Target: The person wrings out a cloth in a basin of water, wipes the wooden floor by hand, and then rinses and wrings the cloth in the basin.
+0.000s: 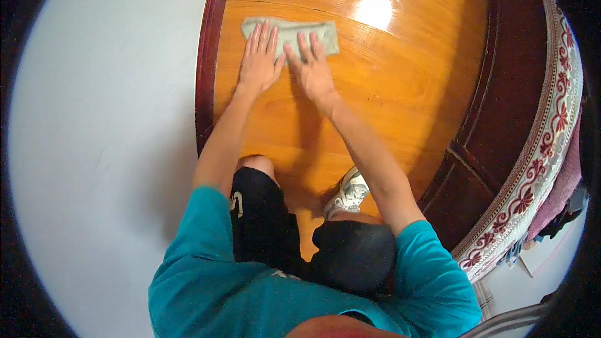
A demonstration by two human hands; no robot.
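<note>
A folded pale grey-green cloth (pixel 290 27) lies flat on the glossy orange-brown wooden floor (pixel 382 81). My left hand (pixel 258 66) rests on the cloth's left part, palm down with its fingers stretched out. On the cloth's right part, the fingers of my right hand (pixel 313 72) press down, spread apart. Both palms reach past the near edge of the cloth, and the thumbs come close together in the middle. What lies under the fingers is hidden.
A white wall (pixel 113 100) with a dark red baseboard (pixel 210 44) runs along the left. To the right stands dark brown furniture (pixel 510 75) topped by a patterned red-and-white fabric edge (pixel 551 131). My knees and a white shoe (pixel 348 194) are close below my arms.
</note>
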